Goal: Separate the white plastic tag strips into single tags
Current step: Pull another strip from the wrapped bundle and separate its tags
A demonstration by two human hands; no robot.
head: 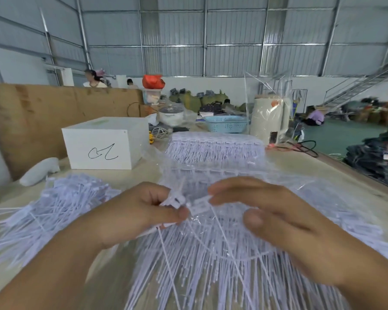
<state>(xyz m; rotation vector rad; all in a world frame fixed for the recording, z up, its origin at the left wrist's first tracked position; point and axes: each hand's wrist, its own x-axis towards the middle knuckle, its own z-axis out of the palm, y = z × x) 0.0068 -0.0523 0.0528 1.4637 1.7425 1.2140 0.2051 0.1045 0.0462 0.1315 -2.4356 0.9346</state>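
Note:
A white plastic tag strip [182, 201] is held above the table centre. My left hand [134, 211] grips its head end between thumb and curled fingers. My right hand [271, 220] hovers just right of it with fingers stretched; its fingertips touch a single tag [201, 205] that juts from the strip. Both hands are blurred. Under them lies a wide fan of joined tag strips [211, 265] in clear wrap. A heap of loose single tags [54, 206] lies at the left. Further stacked strips [213, 148] sit behind.
A white box [103, 144] with a scribble stands at the back left, a blue basket [226, 124] and a wrapped cream kettle [270, 117] behind the stacks. A brown board [43, 113] walls the left side. The table edge [356, 175] runs along the right.

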